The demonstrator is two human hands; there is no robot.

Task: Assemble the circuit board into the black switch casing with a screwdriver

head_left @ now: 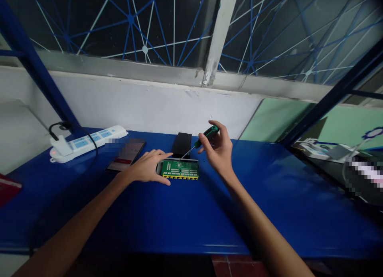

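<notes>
Think of the green board [181, 169] as the middle of a clock, with 12 pointing at the wall; the board lies on the blue table [167, 225], yellow strip at 6. The right hand [219, 149], out at 2 o'clock, has its fingers curled round the green handle of a screwdriver [207, 136]; the thin metal leans down to the board's top edge, near 12. The left hand [148, 166] sits at 9, thumb and pointer spread wide around that end; I cannot tell if they squeeze.

The tip could slip, because it leans so much, and scratch the board or poke the left hand; the board could slide if the left hand is too loose; the tiny bits [205, 160] just past 2 o'clock could roll off and get lost if an arm bumps them.

The board seems to sit in a shallow grey tray or frame; the black piece [182, 143] at 12 may be a box or a lid, and I cannot see inside; the white power strip [89, 143], at 10, has a plug [61, 144] in it.
</notes>
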